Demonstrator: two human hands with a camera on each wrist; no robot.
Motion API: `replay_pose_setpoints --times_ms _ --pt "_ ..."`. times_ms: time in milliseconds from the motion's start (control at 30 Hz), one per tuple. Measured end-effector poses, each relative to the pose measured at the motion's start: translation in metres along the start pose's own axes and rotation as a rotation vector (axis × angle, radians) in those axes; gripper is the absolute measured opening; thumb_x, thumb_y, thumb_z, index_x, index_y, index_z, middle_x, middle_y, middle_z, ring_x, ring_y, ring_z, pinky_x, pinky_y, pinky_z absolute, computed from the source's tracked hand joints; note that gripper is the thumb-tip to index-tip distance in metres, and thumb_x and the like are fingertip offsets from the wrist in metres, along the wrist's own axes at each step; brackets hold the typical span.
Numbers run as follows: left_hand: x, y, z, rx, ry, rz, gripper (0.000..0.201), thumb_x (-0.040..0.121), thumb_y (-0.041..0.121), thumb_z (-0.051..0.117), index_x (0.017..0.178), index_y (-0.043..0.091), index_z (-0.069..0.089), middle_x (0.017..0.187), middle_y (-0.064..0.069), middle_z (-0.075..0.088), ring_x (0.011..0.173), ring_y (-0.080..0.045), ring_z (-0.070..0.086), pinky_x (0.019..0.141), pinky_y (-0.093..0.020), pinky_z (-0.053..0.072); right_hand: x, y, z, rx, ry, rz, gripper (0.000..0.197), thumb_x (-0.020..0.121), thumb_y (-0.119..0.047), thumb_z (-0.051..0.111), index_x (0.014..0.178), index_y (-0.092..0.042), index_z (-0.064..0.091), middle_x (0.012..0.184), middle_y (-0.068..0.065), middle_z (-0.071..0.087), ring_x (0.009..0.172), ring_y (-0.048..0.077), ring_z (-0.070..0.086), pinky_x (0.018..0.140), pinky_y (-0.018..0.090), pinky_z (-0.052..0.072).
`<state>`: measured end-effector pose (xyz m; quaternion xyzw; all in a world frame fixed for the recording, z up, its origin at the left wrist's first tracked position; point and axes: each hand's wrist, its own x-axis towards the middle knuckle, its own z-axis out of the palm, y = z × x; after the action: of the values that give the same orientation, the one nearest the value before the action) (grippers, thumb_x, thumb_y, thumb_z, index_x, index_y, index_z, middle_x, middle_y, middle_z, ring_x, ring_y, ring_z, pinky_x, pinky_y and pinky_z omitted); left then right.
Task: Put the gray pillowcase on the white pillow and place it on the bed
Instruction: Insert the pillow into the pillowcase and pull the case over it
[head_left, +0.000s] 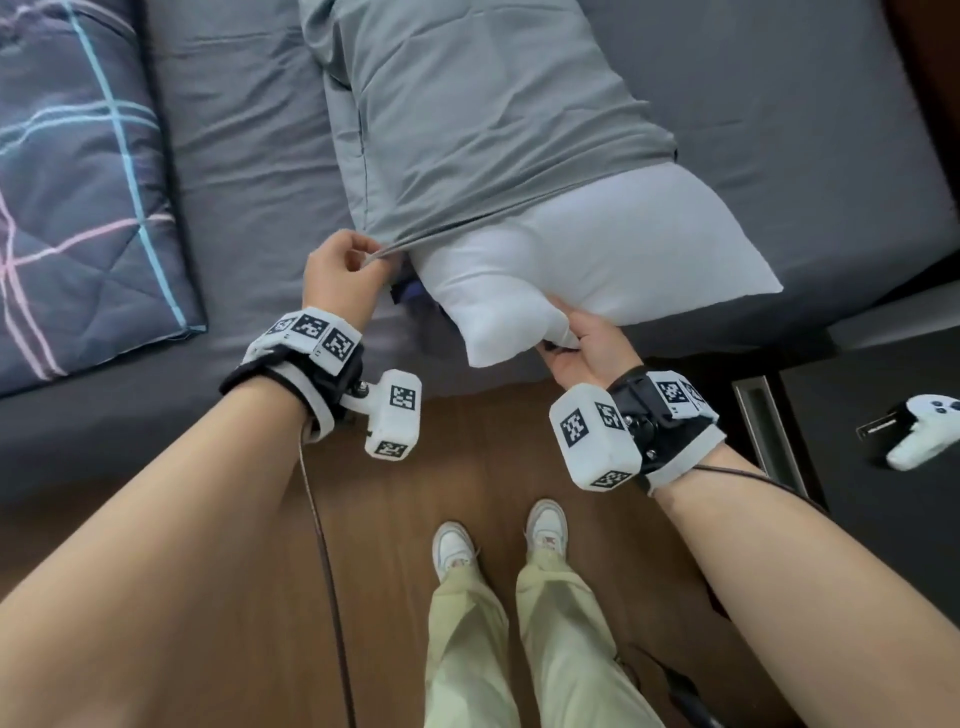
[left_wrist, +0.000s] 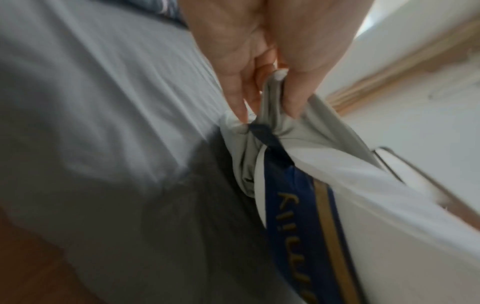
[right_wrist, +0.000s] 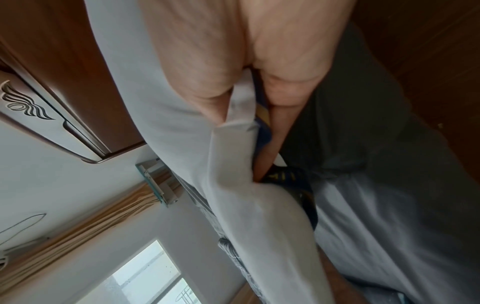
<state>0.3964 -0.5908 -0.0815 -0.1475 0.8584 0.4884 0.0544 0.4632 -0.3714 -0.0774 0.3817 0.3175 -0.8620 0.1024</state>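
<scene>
I am pinching the gathered hem of the gray pillowcase (head_left: 467, 119) in my left hand (head_left: 340, 275), at the near left of its open mouth, while my right hand (head_left: 582, 348) is gripping the near edge of the white pillow (head_left: 597, 260) from underneath. The pillow is lying on the bed (head_left: 249, 156) with its long axis running away from me, far end already inside the case, near end sticking out bare toward me past the bed's edge. The uncovered part is lying to the right of my left-hand grip, so I judge the hem needs pulling nearward over it. I am counting one pillowcase, one white pillow, and one patterned quilt (head_left: 78, 182) at far left.
</scene>
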Motion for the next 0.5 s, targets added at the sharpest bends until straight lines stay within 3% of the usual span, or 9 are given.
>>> replay_pose_setpoints --times_ms 67,200,300,400,500 --pt "0.0 0.006 0.001 -0.105 0.012 -0.019 0.018 0.079 0.024 0.064 0.067 0.029 0.052 0.062 0.005 0.052 0.057 -0.009 0.045 0.062 -0.028 0.041 -0.005 -0.007 0.007 0.039 -0.018 -0.01 0.018 0.091 0.003 0.051 0.083 -0.001 0.067 0.07 0.006 0.074 0.062 0.015 0.072 0.059 0.023 0.059" --pt "-0.005 0.017 0.0 -0.121 -0.059 -0.022 0.021 0.082 0.035 0.062 0.066 0.025 0.052 0.063 -0.001 0.052 0.062 -0.017 0.047 0.063 -0.032 0.042 -0.014 -0.022 0.02 0.1 -0.072 -0.029 0.045 0.092 0.006 0.047 0.057 0.0 0.074 0.068 0.009 0.074 0.06 0.018 0.072 0.057 0.023 0.059" --pt "-0.017 0.016 -0.005 -0.087 -0.163 0.018 0.019 0.084 0.038 0.061 0.074 0.023 0.058 0.064 0.003 0.054 0.061 -0.013 0.047 0.065 -0.033 0.041 -0.014 -0.023 0.033 0.134 -0.077 -0.038 0.034 0.091 0.009 0.047 0.068 0.004 0.071 0.067 0.012 0.073 0.059 0.02 0.072 0.055 0.026 0.059" --pt "-0.033 0.016 -0.018 -0.085 -0.238 0.084 0.01 0.088 0.031 0.059 0.079 0.026 0.059 0.073 0.002 0.057 0.073 -0.013 0.051 0.07 -0.033 0.04 -0.011 -0.014 0.05 0.059 -0.062 -0.055 0.016 0.09 0.008 0.05 0.082 0.002 0.063 0.066 0.01 0.073 0.059 0.019 0.072 0.06 0.028 0.06" --pt "-0.042 0.02 -0.039 -0.091 -0.269 0.095 0.011 0.088 0.031 0.057 0.077 0.029 0.06 0.079 -0.004 0.058 0.075 -0.016 0.05 0.07 -0.034 0.04 -0.009 -0.001 0.065 0.018 -0.04 -0.036 0.014 0.089 0.009 0.051 0.082 0.002 0.061 0.061 0.009 0.072 0.06 0.022 0.07 0.057 0.028 0.06"
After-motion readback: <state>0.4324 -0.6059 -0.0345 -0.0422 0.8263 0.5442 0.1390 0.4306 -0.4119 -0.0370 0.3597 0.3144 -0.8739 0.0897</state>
